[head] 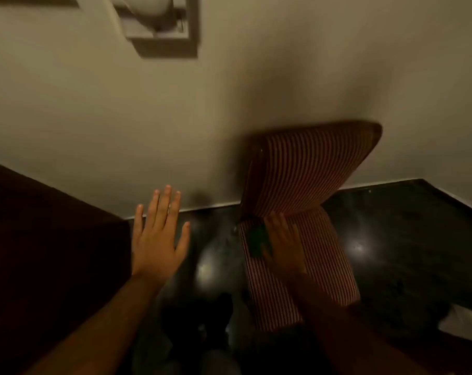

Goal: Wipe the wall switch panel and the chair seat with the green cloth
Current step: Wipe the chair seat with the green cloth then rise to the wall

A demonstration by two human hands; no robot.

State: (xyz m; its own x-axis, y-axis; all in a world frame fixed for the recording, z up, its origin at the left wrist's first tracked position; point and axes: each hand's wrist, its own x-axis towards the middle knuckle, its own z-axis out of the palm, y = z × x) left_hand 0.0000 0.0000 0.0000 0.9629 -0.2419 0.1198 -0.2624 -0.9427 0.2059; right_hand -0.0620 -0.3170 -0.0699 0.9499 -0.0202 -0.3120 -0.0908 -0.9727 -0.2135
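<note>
Two hands show: our right hand [284, 243] lies flat on the striped chair seat [310, 266], fingers together, pressing the green cloth [257, 240] at the seat's 11 o'clock corner; our left hand [159, 239] hangs at 9 o'clock, fingers spread, holding nothing; the wall switch panel [161, 25] sits at 11 o'clock
</note>
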